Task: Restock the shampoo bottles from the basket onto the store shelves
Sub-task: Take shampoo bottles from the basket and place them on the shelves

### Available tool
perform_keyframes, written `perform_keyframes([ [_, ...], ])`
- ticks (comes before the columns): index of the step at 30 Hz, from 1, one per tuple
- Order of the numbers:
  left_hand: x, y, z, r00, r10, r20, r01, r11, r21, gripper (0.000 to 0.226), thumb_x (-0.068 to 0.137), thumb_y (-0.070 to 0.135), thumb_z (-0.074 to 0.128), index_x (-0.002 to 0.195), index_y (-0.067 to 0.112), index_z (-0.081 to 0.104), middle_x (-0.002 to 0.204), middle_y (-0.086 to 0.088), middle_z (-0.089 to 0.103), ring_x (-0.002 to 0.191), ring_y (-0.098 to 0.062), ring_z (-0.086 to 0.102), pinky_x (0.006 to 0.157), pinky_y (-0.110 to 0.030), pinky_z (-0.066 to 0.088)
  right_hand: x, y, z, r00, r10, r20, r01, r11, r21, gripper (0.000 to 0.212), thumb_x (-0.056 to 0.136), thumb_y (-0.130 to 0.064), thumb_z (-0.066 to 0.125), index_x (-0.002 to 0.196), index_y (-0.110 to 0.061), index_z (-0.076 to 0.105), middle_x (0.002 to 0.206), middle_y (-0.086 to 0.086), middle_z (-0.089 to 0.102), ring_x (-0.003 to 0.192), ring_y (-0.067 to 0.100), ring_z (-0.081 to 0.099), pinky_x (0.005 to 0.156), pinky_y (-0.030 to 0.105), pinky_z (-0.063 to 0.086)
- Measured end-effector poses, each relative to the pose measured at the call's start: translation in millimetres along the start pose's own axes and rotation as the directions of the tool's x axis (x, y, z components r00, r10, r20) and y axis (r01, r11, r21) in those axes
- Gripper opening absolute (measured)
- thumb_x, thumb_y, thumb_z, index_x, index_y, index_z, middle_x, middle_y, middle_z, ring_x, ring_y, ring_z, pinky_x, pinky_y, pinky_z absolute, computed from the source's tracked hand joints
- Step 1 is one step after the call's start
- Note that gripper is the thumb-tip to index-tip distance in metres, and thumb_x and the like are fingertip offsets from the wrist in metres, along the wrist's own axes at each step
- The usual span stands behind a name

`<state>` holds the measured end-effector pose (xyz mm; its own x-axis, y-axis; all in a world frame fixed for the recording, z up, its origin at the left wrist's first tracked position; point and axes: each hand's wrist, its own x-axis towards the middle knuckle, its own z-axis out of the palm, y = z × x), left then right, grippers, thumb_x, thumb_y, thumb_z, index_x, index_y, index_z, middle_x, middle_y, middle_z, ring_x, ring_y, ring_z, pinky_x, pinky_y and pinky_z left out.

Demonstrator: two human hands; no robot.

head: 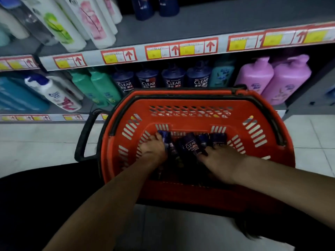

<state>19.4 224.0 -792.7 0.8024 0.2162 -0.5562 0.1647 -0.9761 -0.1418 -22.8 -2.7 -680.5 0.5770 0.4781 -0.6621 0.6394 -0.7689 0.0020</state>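
A red plastic basket (183, 107) stands on the floor in front of the shelves. Several dark blue Clear shampoo bottles (192, 144) lie in its bottom. My left hand (154, 150) reaches into the basket and its fingers curl round the leftmost dark blue bottle (165, 137). My right hand (223, 160) is also inside, fingers on the lower end of a middle bottle. How firmly it grips is hidden. On the lower shelf, a row of matching Clear bottles (161, 79) stands upright behind the basket.
Green bottles (101, 86) and a white bottle (54, 93) stand left of the Clear row; a teal bottle (222, 75) and purple bottles (272, 78) stand to the right. The upper shelf (181, 49) carries white bottles at left. The basket's black handle (85, 136) juts left over the tiled floor.
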Motion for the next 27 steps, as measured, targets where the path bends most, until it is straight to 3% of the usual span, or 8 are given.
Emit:
perform_keyframes([
  [4,16,16,6,0.995,-0.084,-0.059,0.075,0.988,-0.132,0.077,0.099,0.044,0.056,0.154,0.002,0.021,0.147,-0.019,0.049,0.129,-0.035,0.057,0.104,-0.048,0.047,7,2,1,1.0,0.014,0.005,-0.014,0.999,-0.032,0.049,0.104,-0.028,0.049,0.15,-0.013,0.039,0.142,0.016,0.048,0.128,0.035,0.05,0.096,0.042,0.045],
  [7,23,25,10,0.978,-0.2,-0.067,0.16,0.911,-0.38,0.061,0.099,0.039,0.058,0.143,0.006,0.034,0.135,-0.015,0.06,0.122,-0.034,0.063,0.1,-0.046,0.049,10,3,-2,1.0,0.026,0.018,-0.025,0.999,-0.032,0.044,0.105,-0.028,0.048,0.147,-0.016,0.045,0.139,0.014,0.053,0.126,0.036,0.053,0.096,0.042,0.046],
  [10,27,29,11,0.956,-0.287,-0.056,0.224,0.842,-0.491,0.049,0.103,0.041,0.051,0.14,0.012,0.037,0.13,-0.013,0.063,0.119,-0.034,0.064,0.098,-0.046,0.048,12,4,-6,0.999,0.027,0.045,-0.027,1.0,-0.007,0.041,0.104,-0.025,0.05,0.145,-0.018,0.05,0.137,0.013,0.057,0.125,0.035,0.056,0.097,0.042,0.047],
  [15,23,28,11,0.952,-0.279,-0.125,0.18,0.844,-0.506,0.054,0.091,0.04,0.067,0.131,0.015,0.041,0.12,-0.011,0.068,0.111,-0.034,0.067,0.094,-0.045,0.052,12,6,-9,0.999,-0.003,0.034,0.003,1.0,-0.002,0.033,0.104,-0.021,0.05,0.135,-0.018,0.06,0.127,0.01,0.063,0.117,0.032,0.061,0.087,0.038,0.046],
  [20,3,19,-5,0.964,-0.238,-0.117,0.151,0.855,-0.496,0.078,0.081,0.048,0.079,0.14,0.017,0.037,0.12,-0.006,0.068,0.113,-0.029,0.067,0.091,-0.039,0.054,5,0,-25,0.999,-0.028,0.033,0.029,0.999,-0.036,0.025,0.1,-0.015,0.053,0.122,-0.015,0.064,0.116,0.005,0.064,0.105,0.03,0.064,0.085,0.041,0.054],
  [24,-20,6,-29,0.967,-0.24,-0.087,0.144,0.794,-0.591,0.087,0.075,0.044,0.088,0.141,0.018,0.037,0.126,-0.004,0.064,0.121,-0.028,0.063,0.095,-0.036,0.05,4,-12,-37,0.999,-0.019,0.035,0.021,0.998,-0.051,0.02,0.1,-0.023,0.054,0.115,-0.016,0.064,0.112,0.004,0.064,0.099,0.027,0.064,0.077,0.036,0.052],
  [27,-39,-4,-52,0.961,-0.257,-0.103,0.119,0.72,-0.684,0.08,0.07,0.042,0.091,0.129,0.02,0.043,0.121,-0.004,0.066,0.112,-0.028,0.066,0.093,-0.036,0.054,2,-20,-51,1.0,0.001,0.01,-0.001,0.999,-0.048,0.021,0.1,-0.028,0.055,0.115,-0.015,0.063,0.113,0.004,0.063,0.101,0.026,0.063,0.078,0.035,0.052],
])
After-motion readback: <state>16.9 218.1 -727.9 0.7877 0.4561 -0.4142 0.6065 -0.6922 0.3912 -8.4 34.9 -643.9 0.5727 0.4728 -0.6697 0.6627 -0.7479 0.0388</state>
